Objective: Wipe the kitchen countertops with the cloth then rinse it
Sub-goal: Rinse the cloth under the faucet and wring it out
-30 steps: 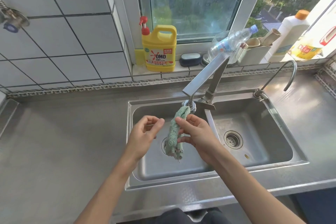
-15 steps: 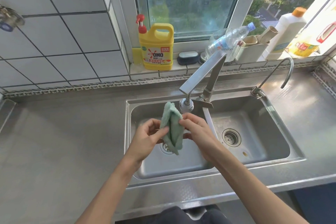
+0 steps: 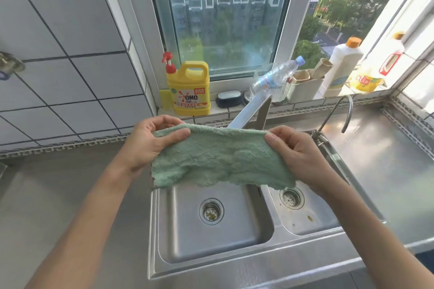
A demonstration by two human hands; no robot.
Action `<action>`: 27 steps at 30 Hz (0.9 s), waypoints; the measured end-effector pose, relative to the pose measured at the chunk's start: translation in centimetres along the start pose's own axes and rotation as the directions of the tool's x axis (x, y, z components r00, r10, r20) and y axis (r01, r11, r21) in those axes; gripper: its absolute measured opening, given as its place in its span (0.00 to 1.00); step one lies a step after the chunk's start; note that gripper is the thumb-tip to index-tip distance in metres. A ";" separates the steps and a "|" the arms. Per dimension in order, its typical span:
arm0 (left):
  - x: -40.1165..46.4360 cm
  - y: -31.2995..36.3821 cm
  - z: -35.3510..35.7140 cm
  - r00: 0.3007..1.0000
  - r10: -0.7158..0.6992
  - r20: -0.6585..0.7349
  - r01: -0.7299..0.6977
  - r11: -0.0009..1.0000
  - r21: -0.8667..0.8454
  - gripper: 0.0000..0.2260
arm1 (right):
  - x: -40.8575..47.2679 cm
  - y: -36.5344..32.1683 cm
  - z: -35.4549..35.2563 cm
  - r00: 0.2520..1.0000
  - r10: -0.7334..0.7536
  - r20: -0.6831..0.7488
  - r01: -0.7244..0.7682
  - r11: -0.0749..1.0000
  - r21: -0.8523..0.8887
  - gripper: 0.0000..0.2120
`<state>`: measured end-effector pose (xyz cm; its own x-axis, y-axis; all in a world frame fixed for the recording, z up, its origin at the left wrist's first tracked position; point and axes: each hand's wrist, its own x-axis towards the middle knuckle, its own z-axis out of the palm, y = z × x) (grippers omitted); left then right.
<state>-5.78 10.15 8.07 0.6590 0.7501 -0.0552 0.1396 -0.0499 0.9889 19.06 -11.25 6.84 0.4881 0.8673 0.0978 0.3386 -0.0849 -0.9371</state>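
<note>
A green fluffy cloth [image 3: 218,157] is spread out flat in the air above the double steel sink [image 3: 211,263]. My left hand [image 3: 150,145] pinches its upper left corner between thumb and fingers. My right hand [image 3: 296,155] pinches the upper right corner the same way. The cloth hangs in front of the flat steel faucet [image 3: 251,110] and hides its spout end. Both drains, left [image 3: 211,211] and right [image 3: 291,198], show below the cloth's lower edge.
Steel countertop [image 3: 70,195] runs left and right of the sink. A thin curved tap [image 3: 340,112] stands at the right. On the window sill stand a yellow detergent jug [image 3: 189,88], a dark soap dish [image 3: 229,98], a plastic bottle [image 3: 274,80] and a white bottle [image 3: 340,65].
The cloth hung bunched from my right hand under the faucet. My left hand took hold of it, and both hands raised it and pulled it open into a flat sheet.
</note>
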 end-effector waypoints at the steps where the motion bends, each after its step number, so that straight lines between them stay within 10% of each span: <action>1: 1.4 1.2 0.3 0.999 0.000 0.044 0.001 1.000 -0.020 0.14 | 0.7 -0.4 -0.8 1.000 0.001 -0.016 -0.001 0.999 0.033 0.09; 5: 7.7 4.1 2.5 0.995 -0.008 0.101 0.008 1.000 0.006 0.17 | 4.2 -0.3 -3.4 0.987 0.114 -0.113 -0.094 0.982 0.165 0.10; 12: 14.5 1.6 6.8 1.000 -0.031 -0.001 0.028 0.886 0.464 0.20 | 8.1 5.1 -3.5 0.973 0.170 -0.154 -0.219 0.887 -0.407 0.09; 27: 3.7 0.1 11.6 0.938 0.347 0.021 -0.219 0.542 0.811 0.14 | 12.0 2.1 -2.1 0.995 -0.063 0.076 0.089 0.896 -0.436 0.08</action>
<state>5.27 5.30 6.39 0.6819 0.6722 0.2884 0.5313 -0.7261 0.4365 27.30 -2.02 6.69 0.4038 0.9055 0.1306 0.6976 -0.2123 -0.6843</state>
